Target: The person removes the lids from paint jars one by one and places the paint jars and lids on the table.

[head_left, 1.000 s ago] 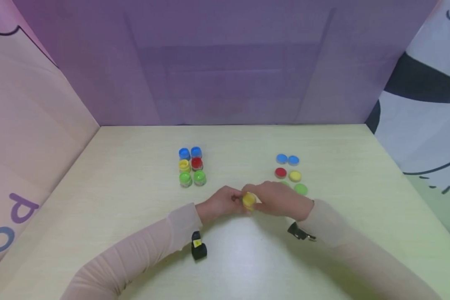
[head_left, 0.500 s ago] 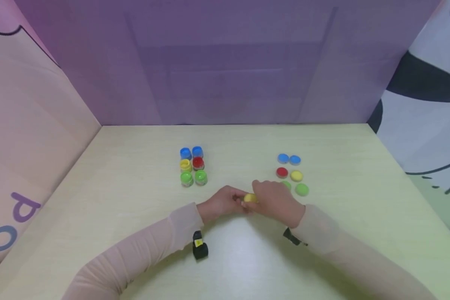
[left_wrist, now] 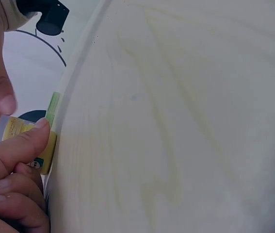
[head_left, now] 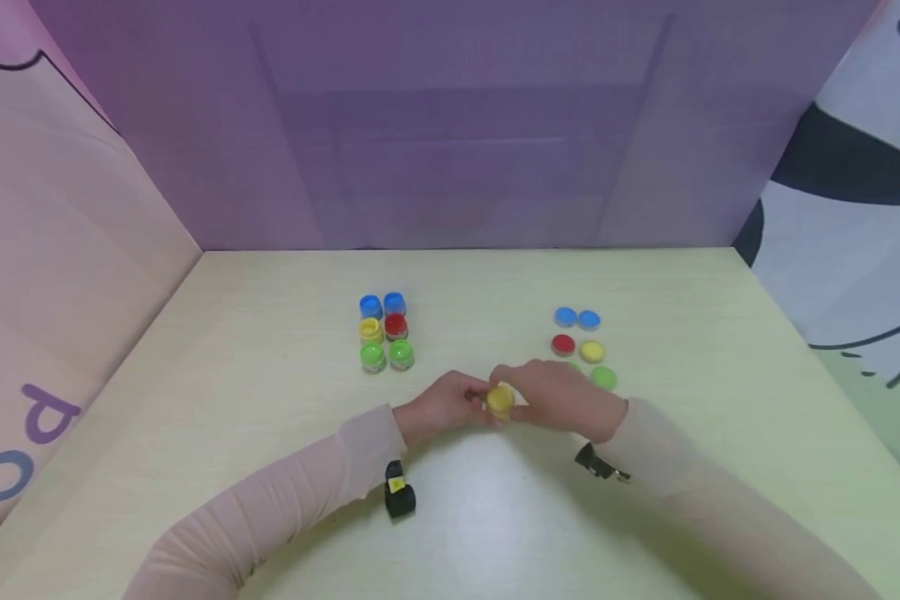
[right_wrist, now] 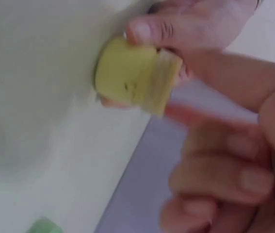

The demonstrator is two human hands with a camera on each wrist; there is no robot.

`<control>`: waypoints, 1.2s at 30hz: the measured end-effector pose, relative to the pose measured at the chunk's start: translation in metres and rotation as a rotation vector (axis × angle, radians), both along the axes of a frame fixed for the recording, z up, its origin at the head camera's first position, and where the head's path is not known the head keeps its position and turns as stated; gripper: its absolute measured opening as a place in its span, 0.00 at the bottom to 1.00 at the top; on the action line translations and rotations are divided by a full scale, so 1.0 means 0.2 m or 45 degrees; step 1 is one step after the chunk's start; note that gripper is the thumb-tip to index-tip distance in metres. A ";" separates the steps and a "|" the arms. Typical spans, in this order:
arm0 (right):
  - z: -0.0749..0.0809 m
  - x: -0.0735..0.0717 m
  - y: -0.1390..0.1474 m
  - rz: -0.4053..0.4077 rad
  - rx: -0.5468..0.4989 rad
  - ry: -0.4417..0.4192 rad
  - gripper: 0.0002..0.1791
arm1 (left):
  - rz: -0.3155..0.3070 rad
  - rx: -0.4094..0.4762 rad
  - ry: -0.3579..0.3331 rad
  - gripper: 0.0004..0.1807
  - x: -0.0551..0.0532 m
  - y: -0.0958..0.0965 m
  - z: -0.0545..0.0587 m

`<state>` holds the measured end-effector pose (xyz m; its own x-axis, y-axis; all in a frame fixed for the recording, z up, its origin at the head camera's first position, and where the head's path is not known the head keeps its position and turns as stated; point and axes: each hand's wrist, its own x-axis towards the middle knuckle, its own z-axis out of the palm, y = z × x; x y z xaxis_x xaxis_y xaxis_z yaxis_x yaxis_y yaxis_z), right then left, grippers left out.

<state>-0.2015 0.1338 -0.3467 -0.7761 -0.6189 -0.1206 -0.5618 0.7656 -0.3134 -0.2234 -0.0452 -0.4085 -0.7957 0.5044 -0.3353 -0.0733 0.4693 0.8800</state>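
Near the middle of the table, my left hand [head_left: 446, 408] grips a small yellow jar [right_wrist: 125, 73] by its body, with the thumb laid along its side in the left wrist view. My right hand [head_left: 558, 398] is at the jar's yellow lid [head_left: 501, 400], thumb and index finger to either side of its rim. In the right wrist view those fingers are blurred at the lid's edge, and the other fingers curl inward. The left wrist view has a right fingertip [left_wrist: 6, 104] close over the jar's top.
Left of centre stand several small open-topped jars: blue [head_left: 371, 307], yellow [head_left: 371, 331], red [head_left: 396, 326] and green [head_left: 401, 355]. To the right lie loose lids: blue [head_left: 566, 317], red [head_left: 563, 345], yellow [head_left: 592, 352] and green [head_left: 603, 377]. Another green lid is mostly hidden behind my right hand.
Half a second ago my right hand was turned over the lid, covering part of it. It has since rotated back, exposing the lid's top. The left hand and jar stay in place.
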 end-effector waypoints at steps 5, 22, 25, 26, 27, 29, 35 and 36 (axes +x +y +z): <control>-0.03 0.02 -0.04 -0.200 0.099 0.063 0.22 | -0.006 0.004 0.011 0.16 -0.01 0.01 -0.01; -0.01 0.02 -0.03 -0.112 0.068 0.049 0.15 | -0.018 -0.007 0.013 0.16 0.00 0.01 -0.01; 0.00 0.02 -0.02 -0.067 0.020 0.038 0.12 | -0.018 -0.016 0.019 0.16 0.00 0.02 -0.01; 0.01 0.02 -0.01 -0.057 0.004 0.035 0.11 | -0.017 -0.018 0.018 0.16 0.00 0.02 -0.01; 0.01 0.02 -0.01 -0.051 -0.010 0.033 0.11 | -0.015 -0.018 0.014 0.16 0.00 0.02 -0.01; 0.02 0.02 0.00 -0.051 -0.022 0.030 0.11 | -0.014 -0.021 0.012 0.16 0.00 0.02 -0.01; 0.03 0.02 0.04 -0.119 -0.002 0.012 0.15 | 0.014 -0.023 -0.025 0.20 0.00 0.00 -0.01; 0.03 0.02 0.05 -0.133 0.005 0.005 0.17 | 0.020 -0.021 -0.031 0.21 0.00 0.00 -0.01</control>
<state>-0.1973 0.1438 -0.3400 -0.8369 -0.5341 -0.1194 -0.4802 0.8212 -0.3082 -0.2236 -0.0453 -0.4098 -0.7948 0.4862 -0.3630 -0.1022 0.4825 0.8699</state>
